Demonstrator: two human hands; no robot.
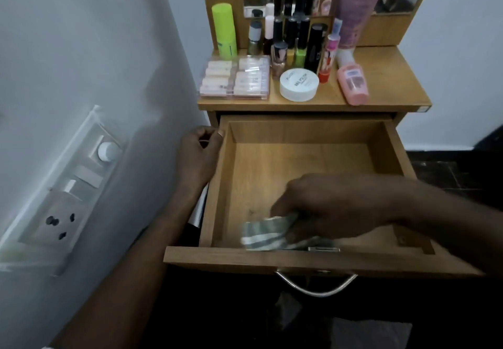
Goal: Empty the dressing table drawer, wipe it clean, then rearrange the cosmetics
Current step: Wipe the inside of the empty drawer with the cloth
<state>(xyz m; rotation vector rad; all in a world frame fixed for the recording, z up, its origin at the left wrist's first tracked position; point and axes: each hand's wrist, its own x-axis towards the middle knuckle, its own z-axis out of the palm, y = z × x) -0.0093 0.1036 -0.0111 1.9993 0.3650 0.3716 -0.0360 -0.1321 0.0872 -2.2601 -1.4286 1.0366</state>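
Observation:
The wooden drawer (307,131) is pulled fully out, with nothing in it but a cloth. My right hand (334,207) is inside near the front wall, shut on a grey and white striped cloth (268,233) pressed against the drawer floor. My left hand (200,155) grips the drawer's left side wall near its back corner. The cosmetics stand on the dressing table top (386,87): a green can (224,31), clear boxes of small tubes (235,79), a white round jar (298,84), a pink bottle lying flat (352,84), and several dark nail polish bottles (292,33).
A white wall with a switch and socket panel (65,185) runs close along the left. A metal handle (315,284) hangs under the drawer front. A mirror and small shelf (272,0) stand behind the cosmetics. Dark floor lies to the right and below.

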